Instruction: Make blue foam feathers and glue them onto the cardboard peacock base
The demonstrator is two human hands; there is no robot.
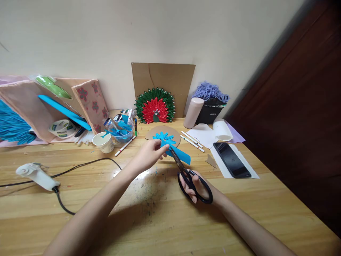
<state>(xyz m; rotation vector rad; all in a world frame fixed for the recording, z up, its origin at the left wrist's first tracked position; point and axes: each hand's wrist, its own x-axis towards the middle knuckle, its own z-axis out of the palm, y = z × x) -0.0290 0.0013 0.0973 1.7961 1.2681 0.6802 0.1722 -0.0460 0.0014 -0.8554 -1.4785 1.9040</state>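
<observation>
A blue strip (181, 155) is pinched at its left end by my left hand (150, 153). Black-handled scissors (189, 179) are in my right hand (195, 186), its fingers through the handle loops. The scissor blades point up and left and meet the strip just right of my left fingertips. Behind my left hand, a round cardboard piece (175, 135) lies on the wooden table (138, 220) with blue petals (164, 137) on it.
A red and green peacock fan (155, 106) leans on a cardboard sheet (165, 76). Left stand a paper cup (103, 143), a tub of blue scraps (121, 132) and a corded glue gun (38, 176). Markers (192, 141) and a phone (232, 160) lie right.
</observation>
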